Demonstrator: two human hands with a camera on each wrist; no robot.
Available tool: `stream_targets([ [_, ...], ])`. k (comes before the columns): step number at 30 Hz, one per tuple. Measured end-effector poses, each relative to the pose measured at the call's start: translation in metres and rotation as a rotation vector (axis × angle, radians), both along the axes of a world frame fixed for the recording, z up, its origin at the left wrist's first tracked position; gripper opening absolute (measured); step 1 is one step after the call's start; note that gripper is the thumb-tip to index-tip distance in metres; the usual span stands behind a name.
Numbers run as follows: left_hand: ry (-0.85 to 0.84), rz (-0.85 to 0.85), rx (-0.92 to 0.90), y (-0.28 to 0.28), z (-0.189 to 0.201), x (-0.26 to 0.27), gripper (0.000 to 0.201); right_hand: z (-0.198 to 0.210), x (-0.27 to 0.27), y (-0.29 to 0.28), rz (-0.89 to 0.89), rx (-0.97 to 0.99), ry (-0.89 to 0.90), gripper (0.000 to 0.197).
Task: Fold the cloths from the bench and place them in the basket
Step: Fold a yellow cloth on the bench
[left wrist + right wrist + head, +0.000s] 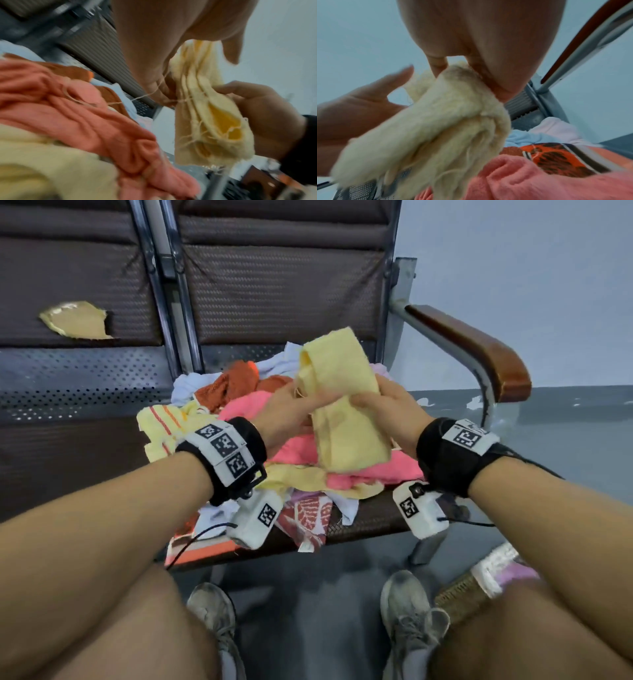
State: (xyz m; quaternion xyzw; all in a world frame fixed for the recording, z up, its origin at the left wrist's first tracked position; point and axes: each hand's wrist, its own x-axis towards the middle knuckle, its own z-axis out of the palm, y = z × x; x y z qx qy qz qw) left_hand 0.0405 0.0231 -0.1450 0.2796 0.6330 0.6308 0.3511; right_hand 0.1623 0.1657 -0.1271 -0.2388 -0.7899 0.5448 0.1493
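— Where is your yellow cloth (337, 402) right now?

— You hold it up between both hands, above the heap of cloths (274, 440) on the bench seat (370, 518). It is folded into a long narrow strip, several layers thick, with loose threads trailing from its frayed edges.

— And your fingers?

— Your left hand (291, 412) pinches the strip near its middle, thumb on top and fingers curled underneath. Your right hand (387, 409) grips it from the other side, fingers wrapped round the fabric just beside your left thumb. Both hands touch the cloth and nearly touch each other.

— What lies under it?

— A pink towel (294, 446) tops the heap, with a rust-orange cloth (236, 381) behind it and a yellow striped cloth (164, 426) to your left. The woven basket (462, 597) stands on the floor beside your right knee, with a white and a pinkish cloth in it, well apart from the strip you hold.
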Motion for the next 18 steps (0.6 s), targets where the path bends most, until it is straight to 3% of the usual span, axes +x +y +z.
stream_targets([
  [3, 0.046, -0.010, 0.056, 0.029, 0.005, 0.033, 0.034, 0.012, 0.040, 0.017, -0.035, -0.188, 0.005, 0.035],
  [7, 0.159, -0.132, 0.123, 0.079, 0.009, 0.091, 0.028, 0.006, 0.115, 0.054, -0.066, -0.312, -0.003, 0.039],
  [9, 0.202, -0.242, 0.107, 0.111, 0.005, 0.130, 0.040, -0.004, 0.163, 0.076, -0.142, -0.349, -0.015, 0.039],
  [12, 0.244, -0.408, 0.020, 0.164, -0.011, 0.195, 0.051, -0.030, 0.239, 0.110, -0.296, -0.398, -0.038, 0.040],
  [18, 0.369, -0.729, -0.289, 0.263, -0.093, 0.327, 0.027, -0.124, 0.380, 0.147, -0.663, -0.654, -0.071, 0.044],
])
